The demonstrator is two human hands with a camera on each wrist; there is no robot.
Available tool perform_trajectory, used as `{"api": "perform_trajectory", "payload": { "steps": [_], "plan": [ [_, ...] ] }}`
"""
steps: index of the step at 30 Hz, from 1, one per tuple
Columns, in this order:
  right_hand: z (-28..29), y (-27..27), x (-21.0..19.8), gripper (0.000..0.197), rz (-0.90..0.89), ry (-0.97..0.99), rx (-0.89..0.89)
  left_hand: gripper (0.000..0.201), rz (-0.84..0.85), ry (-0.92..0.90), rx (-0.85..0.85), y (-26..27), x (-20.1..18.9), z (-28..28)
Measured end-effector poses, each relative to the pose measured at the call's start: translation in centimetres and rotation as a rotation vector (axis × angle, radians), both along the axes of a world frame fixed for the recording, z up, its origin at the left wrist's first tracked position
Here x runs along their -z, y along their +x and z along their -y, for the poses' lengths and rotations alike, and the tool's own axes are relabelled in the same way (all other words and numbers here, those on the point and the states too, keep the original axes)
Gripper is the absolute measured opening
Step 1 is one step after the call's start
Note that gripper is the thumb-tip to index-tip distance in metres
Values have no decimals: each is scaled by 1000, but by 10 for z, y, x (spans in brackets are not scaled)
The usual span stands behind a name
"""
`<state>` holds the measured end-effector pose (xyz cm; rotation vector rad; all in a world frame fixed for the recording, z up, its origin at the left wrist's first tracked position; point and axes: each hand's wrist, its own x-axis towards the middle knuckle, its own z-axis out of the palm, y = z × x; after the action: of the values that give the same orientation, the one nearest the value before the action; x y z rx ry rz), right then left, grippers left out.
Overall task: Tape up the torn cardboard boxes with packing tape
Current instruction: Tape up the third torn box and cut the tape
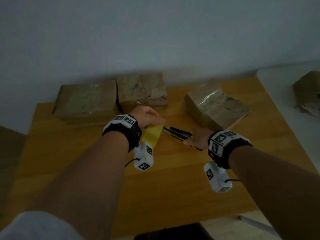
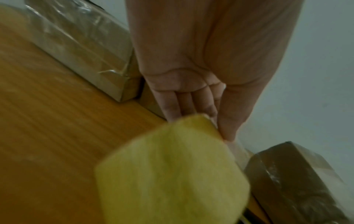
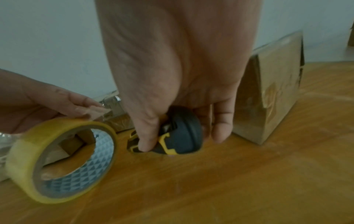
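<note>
Left hand (image 1: 147,116) pinches the yellow packing tape roll (image 3: 59,160), held just above the wooden table (image 1: 173,179). Right hand (image 1: 197,138) is wrapped around a black-and-yellow utility knife (image 1: 178,133) beside it, brown cardboard boxes (image 1: 213,104) behind.

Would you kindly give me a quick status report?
Left hand holds tape roll. Right hand grips utility knife. Boxes waiting behind; nothing blocking.

Both forearms extended forward, hands close together; left hand (image 1: 147,116) pinching, right hand (image 1: 197,138) curled, gripping.
</note>
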<state>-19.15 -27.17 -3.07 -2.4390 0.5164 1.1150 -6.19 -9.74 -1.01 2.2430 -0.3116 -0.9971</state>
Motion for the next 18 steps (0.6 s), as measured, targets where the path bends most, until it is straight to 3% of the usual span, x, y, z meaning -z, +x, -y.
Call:
{"api": "perform_trajectory", "payload": {
  "steps": [3,5,11,15,18],
  "plan": [
    [-6,5,15,25,27,-64,-39,10,-25,-33,-51,0,3,-13],
    [-9,8,24,30,42,-129,-44,8,-37,-42,-75,0,3,-17],
    [-15,15,16,18,116,-163,-28,11,-77,-84,-113,0,5,-21],
    [-20,22,9,45,223,-110,14,19,-91,-67,-127,-3,1,-24],
    [-25,28,3,39,217,-80,-25,21,-215,-14,-127,-3,3,-26]
  ]
}}
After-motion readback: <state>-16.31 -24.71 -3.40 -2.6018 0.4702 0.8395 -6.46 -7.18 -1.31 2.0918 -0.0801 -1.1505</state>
